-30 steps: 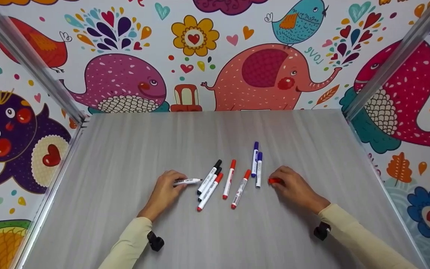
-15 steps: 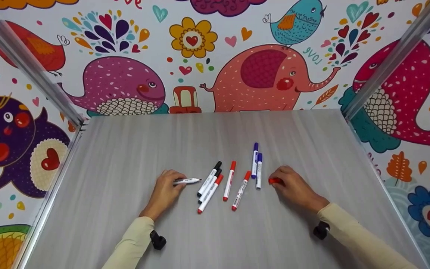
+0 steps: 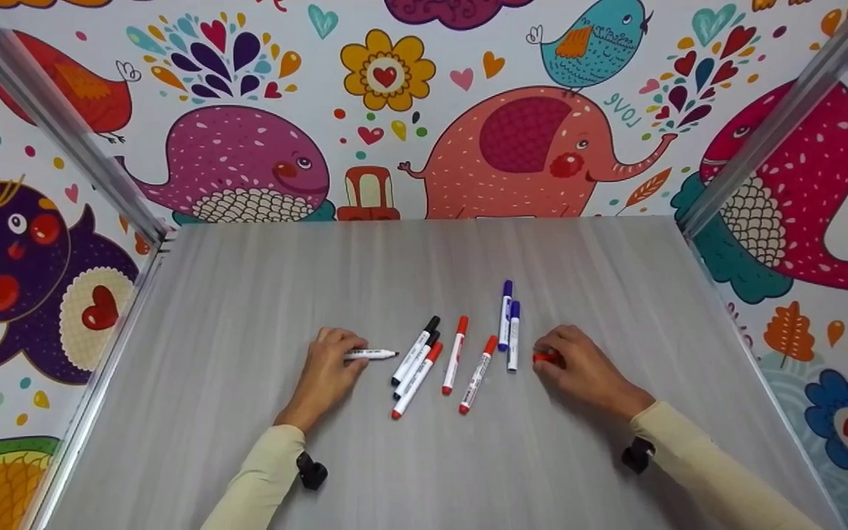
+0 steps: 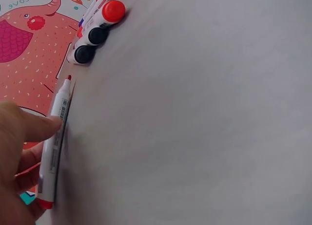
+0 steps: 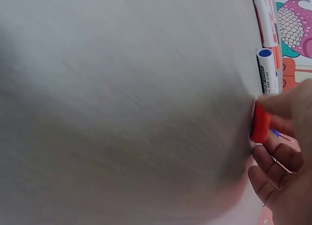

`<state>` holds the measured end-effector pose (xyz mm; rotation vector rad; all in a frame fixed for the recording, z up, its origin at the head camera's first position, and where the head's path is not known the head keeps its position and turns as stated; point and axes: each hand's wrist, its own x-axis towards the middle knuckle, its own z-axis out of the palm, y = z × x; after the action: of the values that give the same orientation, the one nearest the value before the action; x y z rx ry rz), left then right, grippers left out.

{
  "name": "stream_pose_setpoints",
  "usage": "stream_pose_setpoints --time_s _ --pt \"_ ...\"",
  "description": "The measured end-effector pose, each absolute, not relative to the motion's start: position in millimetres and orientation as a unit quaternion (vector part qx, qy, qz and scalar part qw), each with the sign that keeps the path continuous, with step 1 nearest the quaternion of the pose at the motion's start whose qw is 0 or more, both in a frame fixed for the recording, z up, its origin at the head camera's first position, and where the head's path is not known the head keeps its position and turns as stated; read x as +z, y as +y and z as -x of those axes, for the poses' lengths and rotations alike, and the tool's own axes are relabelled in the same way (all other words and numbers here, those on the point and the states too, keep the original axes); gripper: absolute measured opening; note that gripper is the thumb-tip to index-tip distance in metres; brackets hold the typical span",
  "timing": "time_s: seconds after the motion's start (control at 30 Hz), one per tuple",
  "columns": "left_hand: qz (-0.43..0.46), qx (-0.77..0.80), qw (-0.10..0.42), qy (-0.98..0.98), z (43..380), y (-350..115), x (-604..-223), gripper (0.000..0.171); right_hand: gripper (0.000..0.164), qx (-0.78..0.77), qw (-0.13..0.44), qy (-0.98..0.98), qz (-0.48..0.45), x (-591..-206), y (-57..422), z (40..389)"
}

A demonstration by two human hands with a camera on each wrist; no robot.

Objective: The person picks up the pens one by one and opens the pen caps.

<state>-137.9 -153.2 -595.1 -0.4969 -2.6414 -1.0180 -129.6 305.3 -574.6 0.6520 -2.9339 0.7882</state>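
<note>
My left hand [image 3: 328,375] holds an uncapped whiteboard marker [image 4: 54,142] between thumb and fingers, low over the table. Its white body ends in a bare red tip, which points right toward the other markers, and its tail end is red. On the right side, my right hand [image 3: 586,372] pinches a red marker cap [image 5: 261,121] between thumb and fingertips, close to the tabletop. Between the hands lie two black-capped markers [image 3: 415,350], three red-capped markers [image 3: 455,355] and two blue-capped markers [image 3: 514,336], loosely side by side and slanted.
The grey wood-grain table [image 3: 284,272] reaches back to a wall [image 3: 461,59] printed with cartoon animals. Metal posts [image 3: 755,118] stand at the back corners, and a metal rail [image 3: 93,397] follows the left edge. A small black camera [image 3: 311,471] is strapped at each wrist.
Both hands keep almost the same place, still holding the marker and the cap apart. The left hand's fingers shift slightly on the marker. The head view sways a little.
</note>
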Motion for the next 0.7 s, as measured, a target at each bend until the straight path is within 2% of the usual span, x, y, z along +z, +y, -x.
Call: stream_pose_setpoints --time_s 0.27,0.5,0.7 --pt "0.147 -0.355 0.147 -0.912 128 -155 -581 0.028 0.033 0.263 0.097 -0.934 -0.222 -573 302 130" --pt "0.152 -0.377 0.162 -0.899 113 -152 -578 0.027 0.031 0.281 0.108 -0.924 -0.237 -565 294 130" --pt "0.132 -0.389 0.133 -0.902 101 -146 -577 0.03 0.028 0.285 0.112 -0.916 -0.259 -562 283 134"
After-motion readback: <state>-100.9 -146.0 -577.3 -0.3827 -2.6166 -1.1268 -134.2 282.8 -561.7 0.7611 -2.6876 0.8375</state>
